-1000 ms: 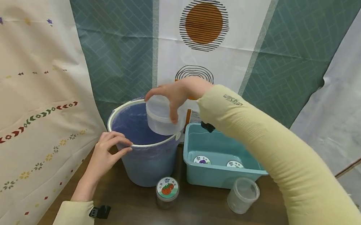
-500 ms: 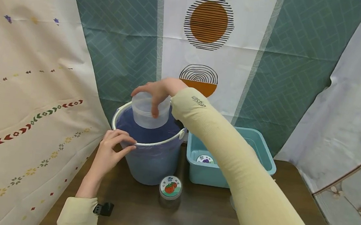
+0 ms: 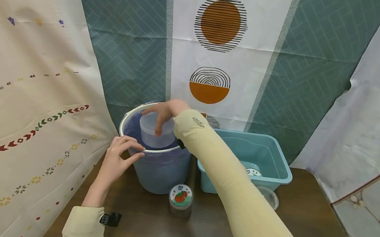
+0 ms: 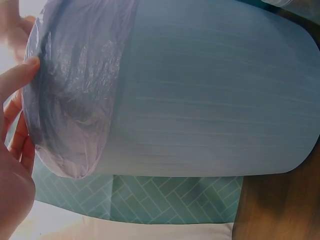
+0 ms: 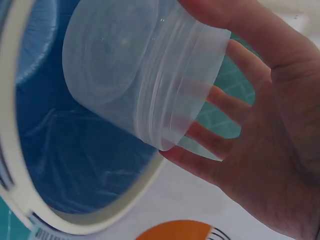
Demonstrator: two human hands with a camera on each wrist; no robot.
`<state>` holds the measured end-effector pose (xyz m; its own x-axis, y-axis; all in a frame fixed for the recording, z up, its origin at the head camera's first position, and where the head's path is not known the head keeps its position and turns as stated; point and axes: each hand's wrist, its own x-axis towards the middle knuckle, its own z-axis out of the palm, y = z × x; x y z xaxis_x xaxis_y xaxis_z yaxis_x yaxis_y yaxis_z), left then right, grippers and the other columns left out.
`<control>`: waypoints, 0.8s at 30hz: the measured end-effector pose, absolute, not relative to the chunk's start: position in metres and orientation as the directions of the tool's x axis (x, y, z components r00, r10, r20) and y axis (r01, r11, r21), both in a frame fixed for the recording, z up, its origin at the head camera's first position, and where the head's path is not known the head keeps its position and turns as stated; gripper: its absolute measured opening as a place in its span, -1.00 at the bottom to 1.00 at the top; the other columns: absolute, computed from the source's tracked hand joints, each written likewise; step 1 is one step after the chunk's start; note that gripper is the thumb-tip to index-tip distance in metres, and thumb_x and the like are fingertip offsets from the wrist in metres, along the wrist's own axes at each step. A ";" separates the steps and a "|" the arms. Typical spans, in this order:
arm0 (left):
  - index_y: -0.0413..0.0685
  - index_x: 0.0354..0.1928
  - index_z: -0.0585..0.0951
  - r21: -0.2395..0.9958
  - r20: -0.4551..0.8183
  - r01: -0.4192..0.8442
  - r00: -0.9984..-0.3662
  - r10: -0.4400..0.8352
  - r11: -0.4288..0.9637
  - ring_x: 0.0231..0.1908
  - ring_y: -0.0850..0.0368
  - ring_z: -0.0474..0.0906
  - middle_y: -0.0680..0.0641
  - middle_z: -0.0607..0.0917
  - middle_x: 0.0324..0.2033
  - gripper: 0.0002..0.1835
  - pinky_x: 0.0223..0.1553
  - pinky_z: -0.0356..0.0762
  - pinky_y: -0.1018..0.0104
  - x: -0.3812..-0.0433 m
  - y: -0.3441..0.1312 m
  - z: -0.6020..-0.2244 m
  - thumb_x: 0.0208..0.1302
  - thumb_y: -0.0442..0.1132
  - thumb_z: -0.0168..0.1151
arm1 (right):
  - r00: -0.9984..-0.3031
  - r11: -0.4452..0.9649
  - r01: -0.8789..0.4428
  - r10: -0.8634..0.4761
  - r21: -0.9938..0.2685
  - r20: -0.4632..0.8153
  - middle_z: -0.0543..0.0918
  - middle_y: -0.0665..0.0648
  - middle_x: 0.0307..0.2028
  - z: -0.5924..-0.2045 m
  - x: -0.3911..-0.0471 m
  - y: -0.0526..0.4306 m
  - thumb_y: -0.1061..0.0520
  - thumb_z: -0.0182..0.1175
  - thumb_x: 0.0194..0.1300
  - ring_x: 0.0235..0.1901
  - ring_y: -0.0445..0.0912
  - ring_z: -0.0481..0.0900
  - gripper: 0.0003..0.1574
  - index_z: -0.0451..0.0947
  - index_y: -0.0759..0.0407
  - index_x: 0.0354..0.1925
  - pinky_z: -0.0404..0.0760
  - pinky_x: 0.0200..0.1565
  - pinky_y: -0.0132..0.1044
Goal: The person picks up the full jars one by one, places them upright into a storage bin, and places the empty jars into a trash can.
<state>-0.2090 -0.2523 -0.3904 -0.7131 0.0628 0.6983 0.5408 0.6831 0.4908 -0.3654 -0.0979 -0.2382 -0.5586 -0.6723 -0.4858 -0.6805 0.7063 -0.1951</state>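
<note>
A blue trash bin point(image 3: 162, 175) with a white rim and a thin plastic liner point(image 4: 80, 85) folded over its edge stands on the brown table. My left hand point(image 3: 115, 164) pinches the near left of that rim, thumb outside and fingers behind in the left wrist view. My right hand point(image 3: 165, 113) holds a clear round plastic tub point(image 5: 110, 55) from above, fingers spread around its wider end. The tub is partly down inside the bin's mouth, over the blue liner in the right wrist view. No lid or contents show on it.
A small jar with a tomato-printed lid point(image 3: 181, 196) stands just in front of the bin. To the right is a teal basin point(image 3: 278, 176) with a printed lid point(image 3: 253, 172) inside. A clear jar point(image 3: 270, 198) beside it is partly hidden by the right sleeve point(image 3: 219, 174).
My right hand has brought the clear tub left and then down, from over the bin's right rim into its mouth. The left hand keeps its grip on the rim.
</note>
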 end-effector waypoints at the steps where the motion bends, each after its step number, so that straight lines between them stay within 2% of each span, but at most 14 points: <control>1: 0.10 -0.31 0.73 0.490 0.699 0.541 -0.712 0.061 0.684 -0.11 0.28 0.32 0.04 0.65 -0.23 -0.72 -0.06 0.27 0.30 -0.209 -0.252 -0.390 -0.04 -0.41 0.53 | -0.559 0.711 -0.674 -0.669 -0.203 -0.490 -0.21 -0.04 0.60 -0.241 -0.366 -0.098 -0.13 0.48 0.06 0.56 -0.02 -0.11 0.25 -0.06 -0.50 0.51 0.27 0.42 -0.01; 14: 0.10 -0.30 0.73 0.483 0.709 0.553 -0.702 0.066 0.679 -0.11 0.28 0.33 0.05 0.65 -0.23 -0.73 -0.05 0.29 0.30 -0.210 -0.252 -0.390 -0.03 -0.40 0.53 | -0.574 0.711 -0.679 -0.670 -0.184 -0.471 -0.08 0.00 0.59 -0.253 -0.366 -0.094 -0.13 0.48 0.05 0.55 -0.01 -0.02 0.28 -0.09 -0.43 0.53 0.32 0.41 -0.01; 20: 0.10 -0.30 0.73 0.481 0.711 0.552 -0.700 0.065 0.681 -0.10 0.28 0.33 0.04 0.65 -0.23 -0.72 -0.05 0.29 0.29 -0.210 -0.252 -0.391 -0.04 -0.40 0.54 | -0.634 0.734 -0.658 -0.660 -0.169 -0.404 -0.23 0.06 0.61 -0.258 -0.358 -0.089 -0.33 0.43 0.06 0.59 0.06 -0.18 0.40 -0.31 -0.43 0.55 0.13 0.48 0.11; 24: 0.10 -0.30 0.73 0.481 0.711 0.550 -0.700 0.064 0.683 -0.11 0.27 0.32 0.04 0.65 -0.23 -0.72 -0.06 0.29 0.27 -0.209 -0.251 -0.390 -0.04 -0.41 0.53 | -0.625 0.702 -0.688 -0.703 -0.186 -0.341 -0.25 0.11 0.60 -0.262 -0.356 -0.086 -0.36 0.39 0.08 0.59 0.13 -0.22 0.38 -0.29 -0.35 0.57 0.04 0.48 0.21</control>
